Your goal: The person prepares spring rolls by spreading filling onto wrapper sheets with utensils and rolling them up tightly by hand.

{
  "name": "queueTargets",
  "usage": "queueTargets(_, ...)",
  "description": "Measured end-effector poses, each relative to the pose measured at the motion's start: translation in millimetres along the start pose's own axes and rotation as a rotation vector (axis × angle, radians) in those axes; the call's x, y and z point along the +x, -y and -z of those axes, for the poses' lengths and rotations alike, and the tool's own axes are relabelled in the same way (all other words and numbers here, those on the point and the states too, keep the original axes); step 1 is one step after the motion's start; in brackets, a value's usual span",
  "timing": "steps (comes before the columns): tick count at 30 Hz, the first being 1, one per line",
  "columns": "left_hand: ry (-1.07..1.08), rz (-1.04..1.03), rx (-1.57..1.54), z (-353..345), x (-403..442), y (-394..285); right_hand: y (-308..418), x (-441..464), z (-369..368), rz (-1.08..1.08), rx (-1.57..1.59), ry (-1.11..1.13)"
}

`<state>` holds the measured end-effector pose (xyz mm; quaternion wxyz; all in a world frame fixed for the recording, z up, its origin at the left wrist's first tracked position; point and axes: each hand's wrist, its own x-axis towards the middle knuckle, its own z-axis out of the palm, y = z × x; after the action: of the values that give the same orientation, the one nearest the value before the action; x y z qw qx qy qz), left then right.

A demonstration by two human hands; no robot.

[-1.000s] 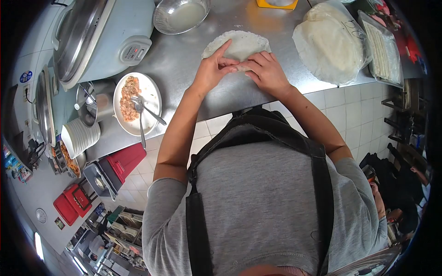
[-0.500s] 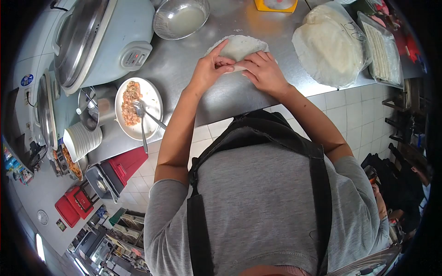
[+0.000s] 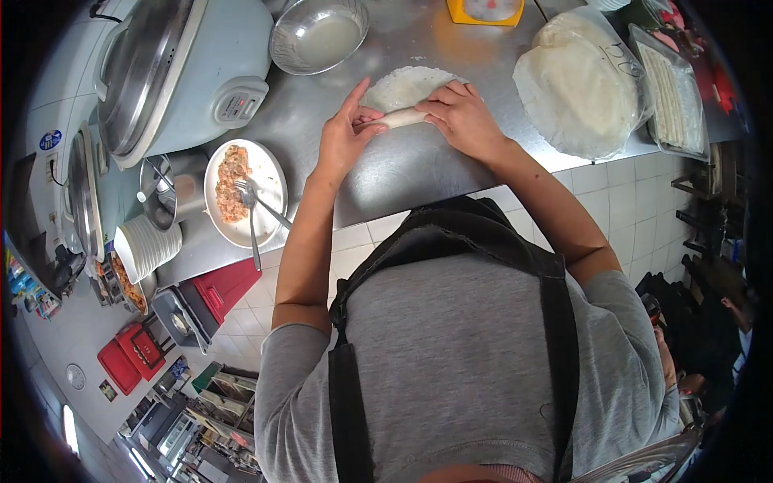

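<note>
A thin round spring roll wrapper (image 3: 411,87) lies on the steel table, its near edge rolled into a narrow white tube, the spring roll (image 3: 404,119). My left hand (image 3: 345,138) pinches the left end of the tube between thumb and curled fingers, with the index finger pointing up and away. At the right end, my right hand (image 3: 467,119) grips the tube with thumb below and fingers bent over it. Between the hands the middle of the roll shows; any filling inside is hidden. The wrapper's far part is flat and unrolled.
To the left stand a plate (image 3: 270,173) of minced filling (image 3: 232,183) with a spoon and fork (image 3: 251,211), a metal bowl (image 3: 282,36) of cloudy liquid and a large rice cooker (image 3: 201,80). At right lie stacked wrappers (image 3: 576,88) and a packed tray of rolls (image 3: 668,97).
My hands have moved apart, the left one leftward and slightly nearer me. More of the rolled tube now shows between them.
</note>
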<state>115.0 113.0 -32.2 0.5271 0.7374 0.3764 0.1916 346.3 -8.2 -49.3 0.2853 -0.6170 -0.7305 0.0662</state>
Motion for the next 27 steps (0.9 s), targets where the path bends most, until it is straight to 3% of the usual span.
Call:
queueTargets(2, 0.002, 0.04, -0.01, 1.7, 1.0, -0.9, -0.7, 1.9, -0.6, 0.004, 0.015, -0.029)
queueTargets(5, -0.114, -0.26, 0.37, -1.8, 1.1, 0.2, -1.9, 3.7, -1.0, -0.029, 0.032, 0.001)
queueTargets(11, 0.038, -0.373, 0.338, -25.6, 12.5, -9.1, -0.7, 5.6, 4.9, -0.042, 0.046, 0.029)
queueTargets(14, 0.078, -0.224, 0.129, -23.1, 18.9, -5.5, -0.1, 1.6, 5.2, 0.007, 0.014, -0.071)
queueTargets(20, 0.181, 0.051, -0.079, -10.0, 39.3, -3.6, -18.6, 0.2, -0.8, 0.026, 0.01, -0.034)
queueTargets(23, 0.042, -0.329, 0.29, -14.8, 36.9, -5.2, -17.1, 5.4, 5.7, 0.002, -0.031, -0.012)
queueTargets(27, 0.062, -0.316, 0.218, -27.3, 31.4, -18.1, -17.0, 9.4, 6.7, -0.032, -0.037, -0.024)
